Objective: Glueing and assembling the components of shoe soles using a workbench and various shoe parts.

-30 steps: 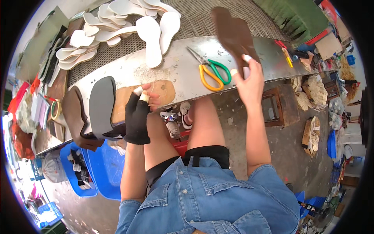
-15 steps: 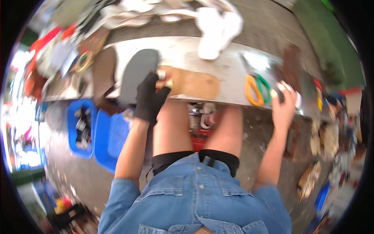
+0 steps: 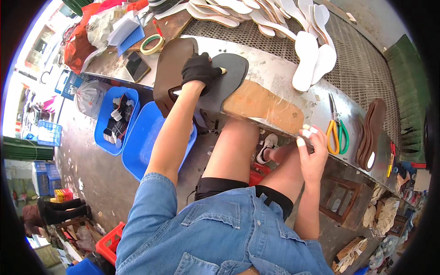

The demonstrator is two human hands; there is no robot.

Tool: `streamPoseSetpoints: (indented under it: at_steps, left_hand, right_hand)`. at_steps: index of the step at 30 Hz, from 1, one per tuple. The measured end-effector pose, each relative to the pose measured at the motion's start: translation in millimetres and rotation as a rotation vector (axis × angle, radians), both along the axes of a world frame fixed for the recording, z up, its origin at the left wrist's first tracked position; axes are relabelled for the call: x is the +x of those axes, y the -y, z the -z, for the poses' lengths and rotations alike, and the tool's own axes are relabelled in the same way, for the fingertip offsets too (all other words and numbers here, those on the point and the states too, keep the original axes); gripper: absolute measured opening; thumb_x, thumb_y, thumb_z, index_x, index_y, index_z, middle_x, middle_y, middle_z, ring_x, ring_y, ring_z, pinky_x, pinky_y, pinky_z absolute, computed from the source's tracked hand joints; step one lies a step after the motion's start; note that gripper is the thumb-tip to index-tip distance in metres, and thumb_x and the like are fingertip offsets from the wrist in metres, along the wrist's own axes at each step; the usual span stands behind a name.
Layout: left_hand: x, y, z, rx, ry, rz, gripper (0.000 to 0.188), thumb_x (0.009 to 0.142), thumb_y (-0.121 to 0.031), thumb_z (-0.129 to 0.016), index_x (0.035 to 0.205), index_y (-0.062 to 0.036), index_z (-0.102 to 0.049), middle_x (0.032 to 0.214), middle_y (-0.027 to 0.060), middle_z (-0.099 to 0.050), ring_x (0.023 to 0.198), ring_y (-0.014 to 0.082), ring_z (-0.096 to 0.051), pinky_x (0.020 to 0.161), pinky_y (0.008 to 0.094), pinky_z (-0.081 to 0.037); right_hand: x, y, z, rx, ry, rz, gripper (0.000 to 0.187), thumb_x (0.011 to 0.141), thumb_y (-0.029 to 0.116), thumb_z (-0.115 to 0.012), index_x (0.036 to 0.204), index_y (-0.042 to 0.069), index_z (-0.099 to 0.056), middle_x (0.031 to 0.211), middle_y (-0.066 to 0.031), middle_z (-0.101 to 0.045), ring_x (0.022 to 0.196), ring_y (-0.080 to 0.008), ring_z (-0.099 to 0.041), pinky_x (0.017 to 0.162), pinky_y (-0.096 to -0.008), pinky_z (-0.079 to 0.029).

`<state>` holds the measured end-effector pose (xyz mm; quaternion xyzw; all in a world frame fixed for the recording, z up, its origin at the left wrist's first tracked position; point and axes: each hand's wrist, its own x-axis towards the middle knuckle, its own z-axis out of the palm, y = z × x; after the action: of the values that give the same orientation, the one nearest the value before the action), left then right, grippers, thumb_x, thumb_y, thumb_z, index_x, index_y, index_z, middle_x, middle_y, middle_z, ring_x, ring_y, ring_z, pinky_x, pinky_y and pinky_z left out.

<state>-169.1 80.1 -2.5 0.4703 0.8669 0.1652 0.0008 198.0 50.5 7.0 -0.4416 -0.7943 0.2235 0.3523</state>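
My left hand (image 3: 200,73), in a black fingerless glove, rests over dark grey sole-shaped pieces (image 3: 233,68), beside brown sole-shaped pieces (image 3: 172,59). Its thumb stretches apart across the grey surface; the other fingertips are mostly hidden. Right of the grey pieces, a tan sole-shaped board (image 3: 268,106) lies along the bench's near edge. Beside that board's right end is my right hand (image 3: 314,149), bare except for white coverings on several fingertips. Its fingers curl inward around something dark, too obscured to name. Scissors (image 3: 337,133) with one yellow and one green handle lie to its right.
White insoles (image 3: 305,55) spread over mesh behind the metal bench (image 3: 316,98). More brown sole pieces (image 3: 372,133) are stacked at right. A phone (image 3: 136,66) and tape roll (image 3: 152,44) lie at left. Blue bins (image 3: 145,137) stand below; a wooden stool (image 3: 341,201) is lower right.
My view has swung and sharpened. My left hand has shifted left from the tan board onto the grey pieces. My right hand has moved left past the scissors toward the tan board.
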Motion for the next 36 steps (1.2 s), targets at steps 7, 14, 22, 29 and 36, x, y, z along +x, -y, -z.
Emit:
streamPoseSetpoints:
  at_steps: [7, 14, 22, 29, 36]
  left_hand:
    - [-15, -6, 0, 0.036, 0.161, 0.049, 0.050, 0.058, -0.042, -0.079, 0.090, -0.0080, -0.061, 0.088, 0.0170, -0.063, 0.084, 0.0325, -0.061, 0.074, 0.0384, -0.048]
    - [-30, 6, -17, 0.374, 0.567, 0.098, 0.053, 0.058, -0.040, -0.081, 0.089, -0.0010, -0.062, 0.086, 0.0127, -0.065, 0.080, 0.0223, -0.063, 0.069, 0.0332, -0.049]
    - [29, 67, -86, 0.460, 0.866, 0.448, 0.028, 0.075, -0.020, -0.072, 0.085, 0.0023, -0.060, 0.075, 0.0021, -0.060, 0.072, 0.0083, -0.050, 0.059, 0.0282, -0.042]
    - [36, 77, -66, 0.598, 1.186, 0.314, 0.060, 0.077, -0.017, -0.069, 0.128, 0.0008, -0.044, 0.119, 0.0103, -0.052, 0.110, 0.0176, -0.049, 0.088, 0.0290, -0.043]
    - [87, 90, -76, 0.503, 1.635, 0.445, 0.029, 0.078, -0.007, -0.066, 0.105, -0.0014, -0.058, 0.095, 0.0044, -0.061, 0.090, 0.0108, -0.056, 0.078, 0.0271, -0.045]
  right_hand:
    - [-53, 7, 0, -0.009, -0.061, -0.209, 0.017, 0.076, 0.008, -0.066, 0.091, 0.001, -0.064, 0.098, -0.0110, -0.063, 0.107, -0.0300, -0.052, 0.090, -0.0384, -0.042]
    - [-97, -22, 5, -0.506, -0.391, -0.210, 0.030, 0.082, 0.006, -0.062, 0.111, -0.002, -0.057, 0.107, -0.0088, -0.060, 0.097, -0.0155, -0.057, 0.081, -0.0272, -0.046]
    - [-147, -48, -24, -0.818, -0.983, -0.474, 0.031, 0.081, 0.001, -0.063, 0.111, 0.000, -0.054, 0.100, -0.0081, -0.064, 0.090, -0.0117, -0.060, 0.083, -0.0249, -0.047]
    - [-141, -52, -42, -0.697, -1.020, -0.465, 0.039, 0.079, -0.004, -0.062, 0.116, 0.000, -0.051, 0.101, -0.0084, -0.063, 0.090, -0.0129, -0.059, 0.085, -0.0260, -0.046]
    - [-97, -46, -65, -0.607, -1.096, -0.443, 0.042, 0.080, -0.005, -0.059, 0.119, 0.001, -0.047, 0.106, -0.0104, -0.061, 0.091, -0.0132, -0.060, 0.081, -0.0269, -0.049]
